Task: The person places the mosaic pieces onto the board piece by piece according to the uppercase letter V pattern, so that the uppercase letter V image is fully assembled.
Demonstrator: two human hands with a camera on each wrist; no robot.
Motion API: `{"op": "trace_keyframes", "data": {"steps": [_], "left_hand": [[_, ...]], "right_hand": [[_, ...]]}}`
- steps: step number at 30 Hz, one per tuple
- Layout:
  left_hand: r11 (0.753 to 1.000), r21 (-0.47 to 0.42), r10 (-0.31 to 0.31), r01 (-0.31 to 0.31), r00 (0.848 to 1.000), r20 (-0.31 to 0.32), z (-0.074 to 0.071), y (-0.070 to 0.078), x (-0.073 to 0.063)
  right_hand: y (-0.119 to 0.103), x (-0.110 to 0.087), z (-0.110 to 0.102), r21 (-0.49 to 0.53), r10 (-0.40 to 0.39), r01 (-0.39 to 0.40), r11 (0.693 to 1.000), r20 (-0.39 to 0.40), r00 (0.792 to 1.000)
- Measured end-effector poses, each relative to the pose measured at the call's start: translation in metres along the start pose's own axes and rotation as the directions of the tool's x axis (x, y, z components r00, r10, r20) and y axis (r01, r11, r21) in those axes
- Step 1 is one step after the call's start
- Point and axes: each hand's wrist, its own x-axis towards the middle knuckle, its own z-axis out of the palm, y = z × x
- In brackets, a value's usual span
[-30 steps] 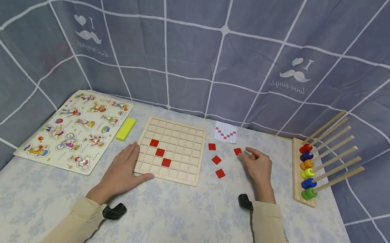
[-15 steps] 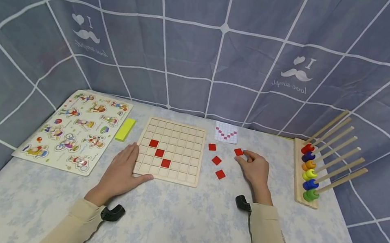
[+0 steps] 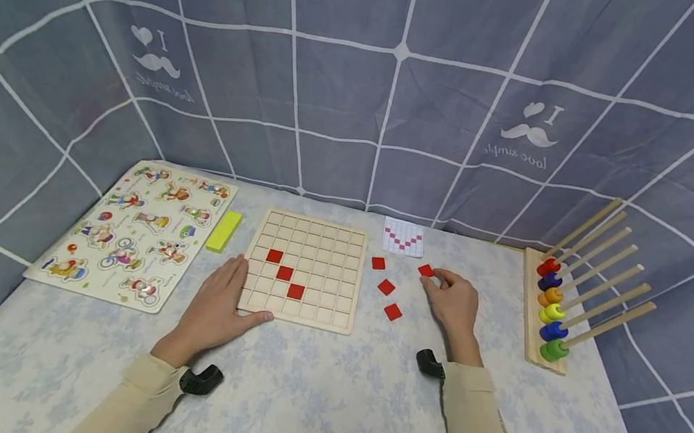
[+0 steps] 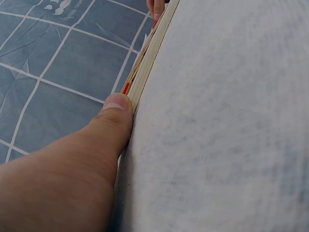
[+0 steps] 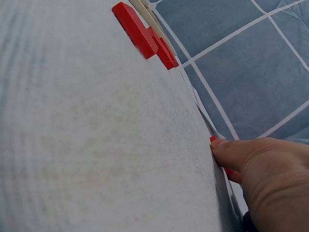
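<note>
A wooden grid board (image 3: 328,258) lies flat in the middle, with red square tiles (image 3: 284,273) set in a diagonal row in its cells. My left hand (image 3: 213,308) rests at the board's lower left corner, fingers stretched along the left side and thumb (image 4: 116,104) on the front edge. To the right of the board, my right hand (image 3: 455,304) pinches a red square tile (image 3: 425,270) between thumb and fingers, at the tabletop. Part of that tile (image 5: 213,139) shows beyond the thumb in the right wrist view. Several loose red tiles (image 3: 386,287) lie between board and right hand.
A small pattern card (image 3: 403,238) with a red V lies behind the loose tiles. A picture puzzle board (image 3: 141,226) and a yellow block (image 3: 223,231) are at left. On the right stands a wooden peg rack (image 3: 537,322) with coloured rings. A grey curtain (image 3: 338,84) closes the back.
My right hand has shifted slightly left and drawn its fingers in around the far red tile, which has barely moved. The left hand stays on the board.
</note>
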Motion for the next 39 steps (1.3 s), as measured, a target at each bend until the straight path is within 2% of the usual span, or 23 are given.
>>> {"op": "trace_keyframes", "data": {"steps": [10,22,31,39], "left_hand": [[1.0,0.004,-0.012,0.012,1.0,0.004,-0.0014,-0.0013,-0.002],[1.0,0.003,-0.004,0.004,1.0,0.007,-0.0004,-0.0023,-0.0001],[1.0,0.004,-0.006,0.006,1.0,0.013,-0.0006,-0.0013,-0.0003],[1.0,-0.007,-0.017,0.017,1.0,0.008,0.0012,0.0,0.0008]], "right_hand": [[0.002,-0.0007,0.0042,-0.004,-0.083,0.083,0.997,-0.022,0.996],[0.0041,0.0011,0.0041,-0.048,-0.075,0.074,0.996,-0.024,0.997],[0.0066,-0.0001,0.0033,-0.119,-0.187,0.18,0.976,-0.054,0.981],[0.0083,-0.0006,0.0049,-0.056,-0.214,0.211,0.976,-0.065,0.975]]}}
